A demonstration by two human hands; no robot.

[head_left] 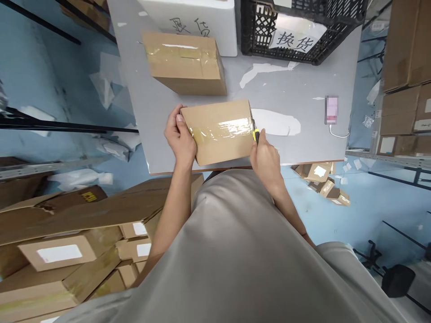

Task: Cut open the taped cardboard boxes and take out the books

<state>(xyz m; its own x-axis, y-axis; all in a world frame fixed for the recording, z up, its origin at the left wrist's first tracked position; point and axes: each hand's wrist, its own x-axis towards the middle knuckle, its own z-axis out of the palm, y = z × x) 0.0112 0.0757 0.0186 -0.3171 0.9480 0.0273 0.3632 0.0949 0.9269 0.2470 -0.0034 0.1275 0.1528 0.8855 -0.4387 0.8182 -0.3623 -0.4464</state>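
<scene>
A brown cardboard box with clear tape across its top lies at the table's near edge. My left hand grips its left end, thumb on the upper edge and fingers around the side. In my right hand is a yellow and black utility knife, held at the box's right edge where the tape ends. The blade tip is too small to make out clearly. Behind this box stands a second taped cardboard box. A white piece of paper lies just right of the knife.
On the grey table, a white box with handwriting and a black plastic crate with a paper sign stand at the back. A phone on a cable lies right. A large carton of boxes sits lower left.
</scene>
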